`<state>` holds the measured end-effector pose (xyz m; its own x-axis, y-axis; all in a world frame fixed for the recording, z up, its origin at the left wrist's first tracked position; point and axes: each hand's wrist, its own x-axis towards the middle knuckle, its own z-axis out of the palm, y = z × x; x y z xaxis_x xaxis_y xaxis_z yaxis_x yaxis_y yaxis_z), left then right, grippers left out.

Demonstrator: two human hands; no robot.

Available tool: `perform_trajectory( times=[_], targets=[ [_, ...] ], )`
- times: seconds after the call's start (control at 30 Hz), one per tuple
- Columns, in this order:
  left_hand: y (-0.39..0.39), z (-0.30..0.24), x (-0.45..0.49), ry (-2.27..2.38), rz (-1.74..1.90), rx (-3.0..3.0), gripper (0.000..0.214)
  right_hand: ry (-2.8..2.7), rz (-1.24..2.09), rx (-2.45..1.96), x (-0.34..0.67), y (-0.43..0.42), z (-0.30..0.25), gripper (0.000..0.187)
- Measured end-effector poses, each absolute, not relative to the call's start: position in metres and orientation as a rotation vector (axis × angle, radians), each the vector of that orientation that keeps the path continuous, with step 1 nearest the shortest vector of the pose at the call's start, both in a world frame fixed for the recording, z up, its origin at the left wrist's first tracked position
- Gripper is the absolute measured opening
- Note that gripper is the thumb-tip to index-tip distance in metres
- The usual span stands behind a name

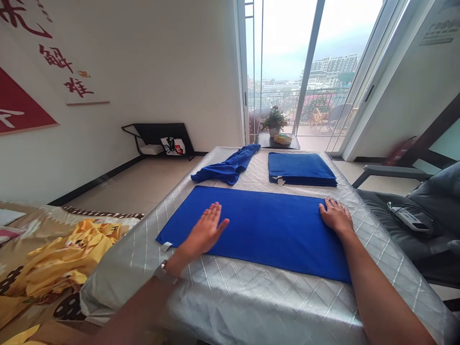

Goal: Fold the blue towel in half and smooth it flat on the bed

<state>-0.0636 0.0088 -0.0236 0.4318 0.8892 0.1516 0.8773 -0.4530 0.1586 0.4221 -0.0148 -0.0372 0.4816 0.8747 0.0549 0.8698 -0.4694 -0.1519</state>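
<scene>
The left hand (205, 231) has its fingers straight and open above the left part of the flat blue cloth (269, 230); if they touch, I cannot tell. The right hand (337, 216) rests, fingers open, on its right edge. The cloth lies on the silver worktop (258, 292), before a crumpled cloth (230, 165) and a folded stack (302, 165).

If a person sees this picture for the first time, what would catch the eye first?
Probably the vivid blue cloth spread flat on the silver quilted cover, with the left hand over its left part and the right hand at its far right corner. Behind it lie a crumpled blue cloth, left, and a neat blue stack, right.
</scene>
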Motion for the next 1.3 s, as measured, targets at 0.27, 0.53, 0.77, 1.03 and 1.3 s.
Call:
perform_trajectory(
  times=[0.27,0.53,0.77,1.03,1.3],
  targets=[
    [-0.027,-0.025,0.041,1.122,0.136,2.749,0.085,-1.52,0.052,-2.563,0.422,-0.014,-0.038,0.066],
    [-0.008,-0.036,-0.053,1.509,0.078,2.65,0.085,-1.521,0.069,-2.569,0.421,-0.015,-0.036,0.066],
    [0.014,-0.046,-0.183,2.117,0.069,2.302,0.091,-1.519,0.061,-2.587,0.422,-0.014,-0.037,0.067],
    [0.015,-0.051,-0.203,2.157,0.107,2.227,0.091,-1.493,0.019,-2.591,0.424,-0.012,-0.039,0.068],
    [-0.024,-0.015,-0.101,1.774,0.486,2.473,0.079,-1.504,0.032,-2.616,0.426,-0.01,-0.041,0.068]
  ],
)
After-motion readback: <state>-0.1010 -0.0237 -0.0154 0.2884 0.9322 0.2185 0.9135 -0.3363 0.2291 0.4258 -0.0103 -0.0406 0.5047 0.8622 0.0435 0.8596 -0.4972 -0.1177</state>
